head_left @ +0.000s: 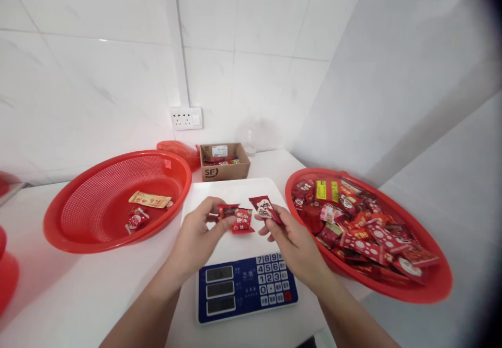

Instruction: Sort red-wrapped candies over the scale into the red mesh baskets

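Observation:
Above the white pan of a digital scale (247, 288), my left hand (198, 233) pinches small red snack packets (242, 220) between thumb and fingers. A little to the right, my right hand (292, 238) grips a dark red snack packet (265, 209) with white print, tilted toward the left hand. The two hands are apart. To the right stands a red basket (435, 290) heaped with mixed red, yellow and pink packets. At the left, another red basket (82, 180) holds a long tan packet (150, 200) and a few red ones (137, 220).
Behind the scale, a small cardboard box (225, 172) with packets inside stands near the tiled wall. A red plastic bag (182, 152) lies beside it, and a clear container (249, 141) is behind. A wall socket (186, 118) is above. Part of another red container (8, 280) shows at the left edge.

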Demonstrator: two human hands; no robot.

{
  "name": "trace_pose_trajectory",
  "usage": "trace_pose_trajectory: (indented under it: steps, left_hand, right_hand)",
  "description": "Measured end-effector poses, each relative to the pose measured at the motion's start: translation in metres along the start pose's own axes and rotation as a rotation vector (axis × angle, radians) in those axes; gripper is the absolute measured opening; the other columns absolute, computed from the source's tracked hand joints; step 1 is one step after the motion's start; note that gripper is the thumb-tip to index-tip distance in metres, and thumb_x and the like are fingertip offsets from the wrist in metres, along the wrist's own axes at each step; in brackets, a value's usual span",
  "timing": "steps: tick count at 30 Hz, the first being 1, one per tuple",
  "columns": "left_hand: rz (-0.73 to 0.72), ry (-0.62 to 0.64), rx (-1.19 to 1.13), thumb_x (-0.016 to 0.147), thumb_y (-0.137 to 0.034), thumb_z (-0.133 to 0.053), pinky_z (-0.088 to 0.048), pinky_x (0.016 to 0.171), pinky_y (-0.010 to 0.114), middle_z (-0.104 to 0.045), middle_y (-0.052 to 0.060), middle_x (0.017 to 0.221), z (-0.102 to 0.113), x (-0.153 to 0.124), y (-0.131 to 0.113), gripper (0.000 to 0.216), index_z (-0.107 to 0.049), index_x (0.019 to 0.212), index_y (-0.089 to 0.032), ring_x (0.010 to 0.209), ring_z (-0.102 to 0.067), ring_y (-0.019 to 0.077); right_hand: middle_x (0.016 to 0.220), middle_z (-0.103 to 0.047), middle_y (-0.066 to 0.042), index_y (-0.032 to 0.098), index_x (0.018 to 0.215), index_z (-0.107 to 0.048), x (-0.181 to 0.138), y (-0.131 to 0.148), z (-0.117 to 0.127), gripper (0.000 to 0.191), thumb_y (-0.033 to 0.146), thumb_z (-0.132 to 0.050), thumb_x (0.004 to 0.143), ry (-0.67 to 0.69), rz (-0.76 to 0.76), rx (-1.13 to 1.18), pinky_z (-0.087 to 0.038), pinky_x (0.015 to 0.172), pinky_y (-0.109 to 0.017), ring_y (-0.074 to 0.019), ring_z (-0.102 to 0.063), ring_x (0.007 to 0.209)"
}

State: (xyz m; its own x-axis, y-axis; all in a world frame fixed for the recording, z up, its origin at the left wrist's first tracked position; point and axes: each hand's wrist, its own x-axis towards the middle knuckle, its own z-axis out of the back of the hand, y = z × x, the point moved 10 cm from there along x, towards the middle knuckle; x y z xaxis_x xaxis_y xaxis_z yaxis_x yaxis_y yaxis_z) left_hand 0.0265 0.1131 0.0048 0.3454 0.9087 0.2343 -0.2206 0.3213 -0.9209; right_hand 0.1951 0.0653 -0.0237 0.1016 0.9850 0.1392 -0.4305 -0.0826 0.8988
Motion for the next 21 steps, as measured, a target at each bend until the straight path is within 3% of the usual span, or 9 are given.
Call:
trace_pose_trajectory:
  steps: [5,11,14,17,19,21]
  left_hand:
    - [-0.002,-0.070,0.080,0.082,-0.035,-0.060,-0.046,0.067,0.026,-0.062,-0.001,0.080,0.020,0.003,0.000,0.017,-0.054,0.084,-0.019,0.075,-0.058,0.0143]
    - [-0.004,0.028,0.155,0.086,-0.037,-0.053,-0.047,0.071,0.028,-0.066,0.001,0.087,0.010,0.005,-0.001,0.023,-0.060,0.100,-0.020,0.079,-0.060,0.0167]
    - [0.001,0.055,0.231,0.088,-0.040,-0.049,-0.047,0.067,0.028,-0.067,0.002,0.086,0.009,0.008,0.003,0.026,-0.061,0.099,-0.020,0.079,-0.061,0.0184]
    - [-0.015,0.048,0.293,0.089,-0.037,-0.048,-0.049,0.073,0.030,-0.067,0.004,0.097,0.010,0.008,0.003,0.026,-0.060,0.105,-0.021,0.088,-0.062,0.0207]
    - [-0.040,0.073,0.294,0.089,-0.033,-0.048,-0.048,0.080,0.033,-0.066,0.005,0.105,0.006,0.005,0.000,0.025,-0.059,0.109,-0.023,0.095,-0.061,0.0210]
    - [-0.070,0.188,0.257,0.088,-0.027,-0.048,-0.048,0.083,0.033,-0.065,0.004,0.106,-0.009,-0.001,-0.005,0.025,-0.060,0.109,-0.026,0.096,-0.060,0.0200]
  right_hand:
    - [0.101,-0.070,-0.008,0.023,0.122,-0.051,0.005,-0.023,0.018,0.037,0.037,-0.037,0.091,-0.056,-0.080,-0.339,-0.048,0.075,-0.036,-0.0247,-0.066,0.086]
    - [0.108,-0.069,-0.009,0.023,0.133,-0.046,0.013,-0.048,0.018,0.046,0.035,-0.039,0.089,0.018,-0.175,-0.546,-0.046,0.078,-0.038,-0.0279,-0.065,0.090]
    - [0.111,-0.067,-0.008,0.024,0.131,-0.049,0.018,-0.046,0.027,0.044,0.032,-0.041,0.088,-0.057,-0.130,-0.549,-0.045,0.081,-0.038,-0.0262,-0.063,0.092]
    - [0.116,-0.064,-0.009,0.023,0.125,-0.054,0.016,-0.035,0.026,0.041,0.035,-0.043,0.087,-0.104,-0.081,-0.452,-0.047,0.079,-0.037,-0.0248,-0.061,0.092]
    - [0.116,-0.064,-0.009,0.022,0.123,-0.054,0.011,-0.022,0.013,0.041,0.041,-0.043,0.088,-0.052,-0.023,-0.330,-0.049,0.073,-0.034,-0.0236,-0.061,0.091]
    - [0.113,-0.064,-0.009,0.022,0.123,-0.054,0.004,-0.001,-0.004,0.042,0.044,-0.046,0.088,0.041,0.084,-0.242,-0.048,0.072,-0.032,-0.0219,-0.060,0.091]
